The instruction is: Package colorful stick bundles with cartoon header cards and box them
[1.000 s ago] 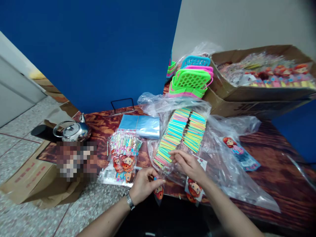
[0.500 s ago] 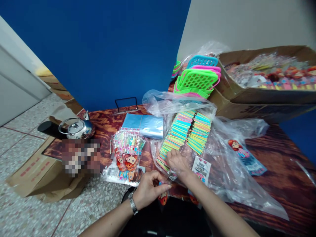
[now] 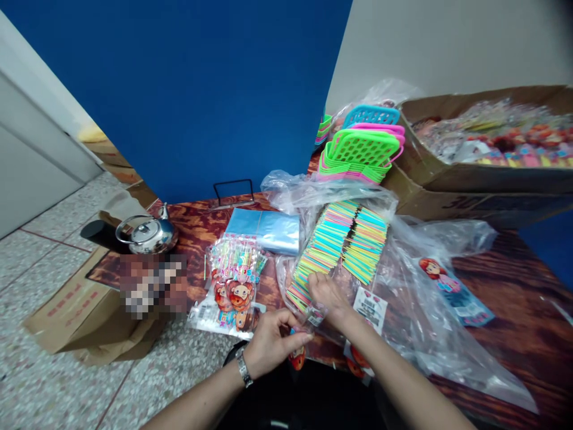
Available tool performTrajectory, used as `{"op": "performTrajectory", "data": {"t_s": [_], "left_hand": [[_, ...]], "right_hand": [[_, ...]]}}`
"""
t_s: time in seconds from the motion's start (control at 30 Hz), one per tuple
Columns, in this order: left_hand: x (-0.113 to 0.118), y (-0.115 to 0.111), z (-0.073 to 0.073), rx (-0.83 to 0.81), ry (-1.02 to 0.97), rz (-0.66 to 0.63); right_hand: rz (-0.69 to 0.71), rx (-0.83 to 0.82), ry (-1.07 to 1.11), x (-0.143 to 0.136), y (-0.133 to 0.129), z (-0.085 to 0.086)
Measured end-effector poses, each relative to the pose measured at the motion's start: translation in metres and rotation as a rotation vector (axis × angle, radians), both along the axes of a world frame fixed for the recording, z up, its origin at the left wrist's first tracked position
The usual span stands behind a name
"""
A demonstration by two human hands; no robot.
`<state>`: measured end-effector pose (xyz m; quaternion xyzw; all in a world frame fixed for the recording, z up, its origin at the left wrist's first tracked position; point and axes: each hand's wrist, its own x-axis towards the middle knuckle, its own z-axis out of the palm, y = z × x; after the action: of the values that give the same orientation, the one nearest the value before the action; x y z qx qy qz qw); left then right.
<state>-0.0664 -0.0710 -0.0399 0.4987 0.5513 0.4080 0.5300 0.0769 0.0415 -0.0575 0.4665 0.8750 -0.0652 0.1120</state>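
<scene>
Our right hand (image 3: 326, 292) pinches the near end of the coloured card stack (image 3: 338, 248) inside the clear bag (image 3: 403, 286) on the bench (image 3: 514, 298). Our left hand (image 3: 273, 340), fingers curled shut, grips a small cartoon packet (image 3: 296, 356) at the bench's front edge.

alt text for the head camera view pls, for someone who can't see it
A person's right hand picks at rows of neon cards in a clear plastic bag on a wooden table, while the left hand pinches a small cartoon-girl packet. Nearby lie finished packets, plastic baskets and a cardboard box.
</scene>
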Motion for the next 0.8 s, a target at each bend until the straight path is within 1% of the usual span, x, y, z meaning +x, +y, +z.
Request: {"op": "performTrajectory", "data": {"t_s": [0.2,0.37,0.47,0.57,0.6,0.63,0.67,0.73,0.77,0.8], "left_hand": [[-0.001,0.002,-0.002,0.006,-0.011,0.014],[-0.001,0.001,-0.003,0.018,-0.033,0.014],[-0.003,0.004,0.001,0.014,-0.034,0.024],[-0.008,0.014,0.008,0.010,-0.053,0.025],[-0.010,0.018,0.011,0.024,-0.056,0.027],[-0.012,0.022,0.013,0.044,-0.055,0.035],[-0.014,0.027,0.015,0.068,-0.050,0.046],[-0.018,0.036,0.017,0.100,-0.050,0.055],[-0.019,0.040,0.017,0.100,-0.064,0.041],[-0.020,0.043,0.017,0.093,-0.084,0.011]], "right_hand": [[-0.024,-0.040,0.047,0.000,0.000,0.010],[-0.051,-0.062,0.130,0.004,0.001,0.008],[-0.085,-0.095,0.199,0.007,0.004,0.007],[-0.110,-0.124,0.277,0.012,0.005,0.011],[-0.112,-0.170,0.349,0.013,0.004,0.013],[-0.113,-0.257,0.456,0.015,0.003,0.015],[-0.116,-0.385,0.586,0.017,0.001,0.016],[-0.142,-0.711,0.841,0.019,-0.005,0.019],[-0.163,-0.853,0.930,0.019,-0.008,0.020],[-0.181,-0.946,0.980,0.019,-0.011,0.020]]}}
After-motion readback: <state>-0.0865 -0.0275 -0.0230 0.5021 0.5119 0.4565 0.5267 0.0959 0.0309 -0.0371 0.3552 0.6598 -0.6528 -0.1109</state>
